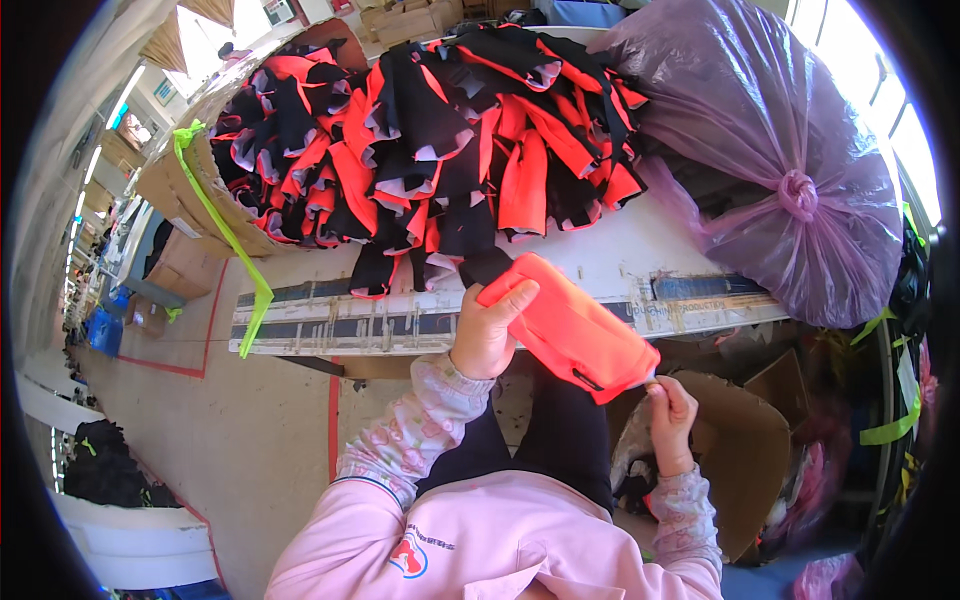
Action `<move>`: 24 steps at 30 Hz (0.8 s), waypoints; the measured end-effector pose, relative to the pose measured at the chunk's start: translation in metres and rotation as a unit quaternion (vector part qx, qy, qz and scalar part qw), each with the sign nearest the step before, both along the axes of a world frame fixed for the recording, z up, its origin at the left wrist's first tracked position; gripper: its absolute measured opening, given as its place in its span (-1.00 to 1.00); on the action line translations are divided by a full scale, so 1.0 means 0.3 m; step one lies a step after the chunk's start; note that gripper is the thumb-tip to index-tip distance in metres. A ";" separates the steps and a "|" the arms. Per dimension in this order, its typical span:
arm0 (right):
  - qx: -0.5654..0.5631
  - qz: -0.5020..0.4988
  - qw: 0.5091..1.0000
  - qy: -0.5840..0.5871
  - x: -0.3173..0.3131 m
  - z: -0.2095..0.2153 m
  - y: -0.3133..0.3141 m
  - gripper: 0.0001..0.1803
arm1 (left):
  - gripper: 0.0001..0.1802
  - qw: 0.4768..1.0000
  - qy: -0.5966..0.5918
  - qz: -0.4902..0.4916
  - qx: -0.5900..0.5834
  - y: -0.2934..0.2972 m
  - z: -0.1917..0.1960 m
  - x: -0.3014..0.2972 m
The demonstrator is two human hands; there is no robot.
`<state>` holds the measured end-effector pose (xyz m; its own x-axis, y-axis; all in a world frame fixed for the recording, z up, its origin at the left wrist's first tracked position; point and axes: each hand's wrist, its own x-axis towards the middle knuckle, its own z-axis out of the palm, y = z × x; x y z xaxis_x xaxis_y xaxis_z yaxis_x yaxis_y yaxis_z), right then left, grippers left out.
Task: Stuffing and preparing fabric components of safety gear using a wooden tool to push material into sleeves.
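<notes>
My left hand (490, 325) is closed around the upper end of a bright orange fabric piece (580, 325), thumb on top. The piece is long, soft and slightly puffed, with a small dark tag near its lower edge and a black part at its upper end. It hangs in front of the table edge, above my lap. At its lower right corner my right hand (672, 415) is closed in a pinch. Something small and thin shows between those fingertips and the corner, too small to name. A large heap of similar black and orange fabric pieces (440, 130) lies beyond.
The worn white table (600, 300) carries the heap, with a cardboard box (210, 190) at left. A tied purple plastic bag (770, 150) bulges at right. Under the table's right side stands an open cardboard box (735, 450). A bright green strip (225, 235) hangs over the left edge.
</notes>
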<state>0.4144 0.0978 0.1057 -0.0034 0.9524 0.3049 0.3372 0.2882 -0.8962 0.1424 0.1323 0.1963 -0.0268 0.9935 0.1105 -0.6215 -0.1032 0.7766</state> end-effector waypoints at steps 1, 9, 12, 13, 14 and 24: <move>-0.042 0.029 0.999 -0.003 -0.003 -0.001 -0.004 -0.88 | -0.67 0.999 -0.005 0.032 -0.007 -0.002 -0.007 0.012; -0.122 0.070 0.989 0.038 -0.008 -0.040 -0.065 -0.88 | -0.67 0.999 0.002 0.037 -0.002 -0.010 -0.043 0.016; -0.086 0.053 0.993 -0.066 0.136 -0.070 -0.043 -0.91 | -0.62 0.998 -0.040 0.030 0.029 -0.004 -0.046 -0.016; -0.077 0.037 0.993 -0.087 0.200 -0.080 -0.042 -0.88 | -0.60 0.997 -0.056 0.038 0.031 0.004 -0.040 -0.039; -0.080 -0.001 0.992 -0.094 0.253 -0.091 -0.044 -0.87 | -0.60 0.993 -0.061 0.096 0.031 0.018 -0.034 -0.061; -0.138 -0.084 0.942 0.295 -0.008 0.060 -0.030 -0.79 | -0.61 0.993 -0.063 0.089 0.052 0.005 -0.073 0.019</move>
